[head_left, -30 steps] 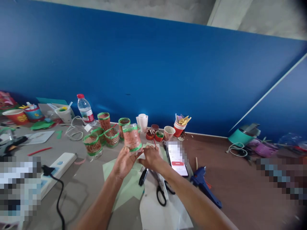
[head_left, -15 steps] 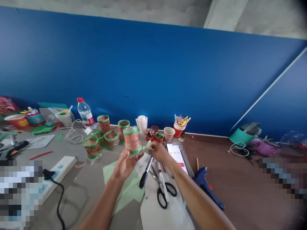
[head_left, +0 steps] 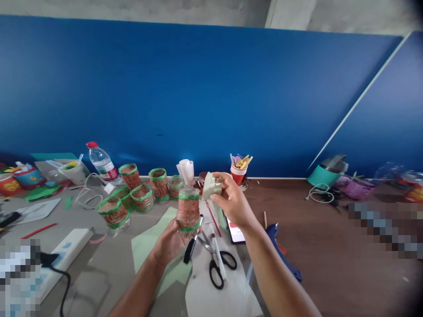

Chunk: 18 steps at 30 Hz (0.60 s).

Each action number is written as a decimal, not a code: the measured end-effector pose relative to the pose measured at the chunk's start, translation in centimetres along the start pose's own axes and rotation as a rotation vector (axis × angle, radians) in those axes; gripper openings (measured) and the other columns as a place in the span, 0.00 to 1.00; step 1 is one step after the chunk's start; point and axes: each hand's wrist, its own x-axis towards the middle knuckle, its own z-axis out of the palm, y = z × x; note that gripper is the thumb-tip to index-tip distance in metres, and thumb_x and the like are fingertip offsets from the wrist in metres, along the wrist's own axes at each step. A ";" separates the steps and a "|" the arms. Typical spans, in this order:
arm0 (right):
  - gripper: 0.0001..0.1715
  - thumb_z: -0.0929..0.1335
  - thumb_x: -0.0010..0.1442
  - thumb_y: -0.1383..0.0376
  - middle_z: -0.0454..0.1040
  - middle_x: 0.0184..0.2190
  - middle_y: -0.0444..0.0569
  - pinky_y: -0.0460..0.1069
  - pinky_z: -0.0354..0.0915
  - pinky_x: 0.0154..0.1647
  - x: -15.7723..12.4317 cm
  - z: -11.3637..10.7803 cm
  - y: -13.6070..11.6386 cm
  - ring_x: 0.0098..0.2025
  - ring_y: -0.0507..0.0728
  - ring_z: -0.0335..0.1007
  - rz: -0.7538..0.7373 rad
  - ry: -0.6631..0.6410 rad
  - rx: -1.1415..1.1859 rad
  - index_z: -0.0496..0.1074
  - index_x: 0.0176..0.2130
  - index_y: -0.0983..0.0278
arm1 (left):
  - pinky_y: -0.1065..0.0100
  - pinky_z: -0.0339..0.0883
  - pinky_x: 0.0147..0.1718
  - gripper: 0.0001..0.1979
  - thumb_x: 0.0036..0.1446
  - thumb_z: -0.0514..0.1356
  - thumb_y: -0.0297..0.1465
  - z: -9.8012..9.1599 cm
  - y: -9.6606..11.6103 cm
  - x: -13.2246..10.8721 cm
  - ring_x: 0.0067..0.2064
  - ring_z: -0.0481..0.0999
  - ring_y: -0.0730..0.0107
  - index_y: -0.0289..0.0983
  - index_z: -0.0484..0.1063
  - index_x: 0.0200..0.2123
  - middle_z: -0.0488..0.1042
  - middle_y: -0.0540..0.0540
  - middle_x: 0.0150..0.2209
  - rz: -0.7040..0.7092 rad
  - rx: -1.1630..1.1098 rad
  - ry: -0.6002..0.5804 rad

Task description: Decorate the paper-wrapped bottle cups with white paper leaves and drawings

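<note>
My left hand [head_left: 170,244] is closed around the lower part of a clear plastic cup [head_left: 188,210] with reddish-brown sides and green bands. The cup stands nearly upright in it, above the table. To its right, my right hand [head_left: 230,193] pinches a pale cream folded piece [head_left: 210,186], whose kind I cannot make out. This piece is apart from the cup. Below the hands lie a black marker [head_left: 189,251], black-handled scissors [head_left: 216,274] and a white pen [head_left: 218,257]. Pale green paper [head_left: 148,242] is partly under my left forearm.
Several similar green-banded cups [head_left: 114,212] stand at the left, near a water bottle [head_left: 103,166]. A power strip [head_left: 71,246] lies at front left. Right of my forearm are a phone [head_left: 235,233] and a blue glue gun [head_left: 284,255]. A red cup of sticks [head_left: 238,174] stands behind.
The cup has moved lower and is more upright in my left hand. My right hand has lifted the pale piece up and away from the table items. The view has shifted right.
</note>
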 end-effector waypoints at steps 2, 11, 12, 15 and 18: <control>0.28 0.66 0.52 0.71 0.74 0.40 0.47 0.49 0.67 0.41 -0.1 -0.1 -0.2 0.37 0.52 0.71 -0.028 0.006 0.001 0.63 0.53 0.61 | 0.54 0.65 0.52 0.19 0.53 0.65 0.41 -0.4 -0.2 0.0 0.50 0.76 0.55 0.37 0.76 0.45 0.78 0.41 0.49 -0.013 -0.009 0.002; 0.24 0.67 0.52 0.69 0.75 0.41 0.48 0.49 0.68 0.41 0.2 0.3 0.4 0.39 0.53 0.72 -0.015 0.061 0.029 0.64 0.50 0.62 | 0.51 0.65 0.54 0.21 0.56 0.62 0.42 -1.0 -0.9 0.0 0.53 0.74 0.53 0.39 0.74 0.50 0.76 0.41 0.52 -0.031 0.030 0.029; 0.24 0.66 0.52 0.69 0.75 0.41 0.49 0.49 0.69 0.41 0.2 0.5 0.5 0.39 0.54 0.73 -0.015 0.064 0.023 0.64 0.50 0.62 | 0.51 0.65 0.54 0.20 0.56 0.62 0.42 -0.9 -0.9 0.0 0.53 0.74 0.53 0.39 0.74 0.49 0.76 0.41 0.52 -0.026 0.035 0.028; 0.24 0.65 0.52 0.70 0.76 0.41 0.49 0.50 0.69 0.41 0.2 1.1 0.6 0.41 0.55 0.74 -0.005 0.061 -0.011 0.64 0.50 0.63 | 0.51 0.65 0.54 0.18 0.55 0.64 0.41 -0.6 -1.0 0.0 0.53 0.74 0.53 0.41 0.75 0.48 0.77 0.43 0.51 -0.010 0.036 0.024; 0.24 0.65 0.53 0.70 0.76 0.43 0.50 0.51 0.69 0.44 0.2 1.5 0.6 0.44 0.56 0.74 0.002 0.063 -0.054 0.63 0.51 0.63 | 0.51 0.64 0.54 0.17 0.54 0.64 0.40 -0.4 -1.0 0.0 0.53 0.74 0.53 0.41 0.75 0.47 0.77 0.43 0.50 0.004 0.027 0.026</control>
